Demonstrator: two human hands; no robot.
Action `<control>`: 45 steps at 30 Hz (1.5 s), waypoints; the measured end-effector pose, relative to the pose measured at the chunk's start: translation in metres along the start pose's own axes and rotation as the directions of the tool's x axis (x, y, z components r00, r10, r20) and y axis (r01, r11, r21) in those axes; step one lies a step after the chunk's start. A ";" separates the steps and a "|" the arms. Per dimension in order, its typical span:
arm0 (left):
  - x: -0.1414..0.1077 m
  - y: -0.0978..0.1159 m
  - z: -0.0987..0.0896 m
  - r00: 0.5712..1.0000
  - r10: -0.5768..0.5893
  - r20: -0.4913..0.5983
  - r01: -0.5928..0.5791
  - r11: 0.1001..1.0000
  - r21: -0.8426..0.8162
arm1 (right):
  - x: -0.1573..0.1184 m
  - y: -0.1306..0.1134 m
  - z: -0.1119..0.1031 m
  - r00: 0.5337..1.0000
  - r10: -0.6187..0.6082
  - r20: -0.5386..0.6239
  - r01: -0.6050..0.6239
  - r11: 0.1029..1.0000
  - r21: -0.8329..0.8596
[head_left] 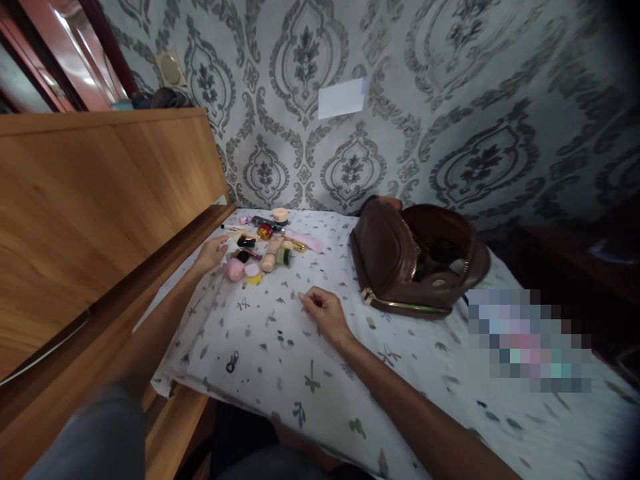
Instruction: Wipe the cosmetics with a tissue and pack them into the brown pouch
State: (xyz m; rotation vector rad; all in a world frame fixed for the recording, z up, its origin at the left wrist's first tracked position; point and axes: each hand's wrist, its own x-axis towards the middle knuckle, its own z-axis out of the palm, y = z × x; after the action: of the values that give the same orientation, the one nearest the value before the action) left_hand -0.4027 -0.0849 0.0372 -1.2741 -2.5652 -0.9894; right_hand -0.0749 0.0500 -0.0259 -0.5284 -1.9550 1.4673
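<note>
My left hand [214,255] is at the left edge of a cluster of cosmetics, its fingers closed beside a small whitish item I cannot make out. Close to it are a black compact-like case [247,241], a dark brush head [243,256], a pink sponge-like piece [235,269] and a jar with a yellow base [253,273]. Further right lie a beige tube [271,256], a small jar [285,257] and a gold tube [295,245]. My right hand [325,312] is over the bedsheet, fingers curled together, with nothing visible in them.
On the right stands an open brown leather bag [390,260] with a gold zip. Beyond it is a pixelated patch [530,340]. A wooden board [110,180] borders the left side, and a patterned wall [305,147] rises behind the white printed sheet [280,373].
</note>
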 end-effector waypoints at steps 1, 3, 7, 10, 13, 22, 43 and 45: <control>-0.004 0.003 0.000 1.000 0.021 0.005 -0.021 0.999 0.041 | 0.000 -0.001 0.000 1.000 0.003 0.001 -0.003 1.000 0.000; -0.013 0.012 0.000 0.997 0.078 0.027 -0.080 0.989 0.120 | -0.001 -0.001 0.000 1.000 0.007 0.000 -0.007 1.000 0.002; -0.035 0.041 0.007 0.965 0.213 0.150 -0.245 0.938 0.244 | -0.001 -0.001 0.000 1.000 0.011 0.001 -0.011 1.000 0.001; -0.052 0.065 0.018 0.921 0.285 0.267 -0.363 0.876 0.317 | 0.000 0.001 0.000 1.000 0.006 0.006 -0.006 1.000 -0.006; -0.064 0.082 0.024 0.889 0.310 0.337 -0.434 0.806 0.404 | 0.000 0.003 0.000 1.000 0.005 0.003 -0.005 1.000 -0.001; -0.087 0.100 0.027 0.910 0.349 0.223 -0.405 0.865 0.297 | -0.006 -0.005 0.004 1.000 -0.021 0.014 0.020 0.998 0.057; -0.132 0.165 0.105 0.778 0.620 -0.101 -0.628 0.765 -0.143 | -0.019 0.006 -0.022 0.970 0.242 -0.030 -0.202 0.866 0.457; -0.131 0.165 0.106 0.744 0.666 -0.064 -0.668 0.735 -0.117 | -0.020 0.007 -0.022 0.975 0.222 -0.020 -0.194 0.888 0.416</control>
State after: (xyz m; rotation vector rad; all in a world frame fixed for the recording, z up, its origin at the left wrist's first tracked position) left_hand -0.1770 -0.0381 -0.0106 -1.9968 -1.7678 -0.9883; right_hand -0.0454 0.0549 -0.0334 -0.5975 -1.5063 1.9093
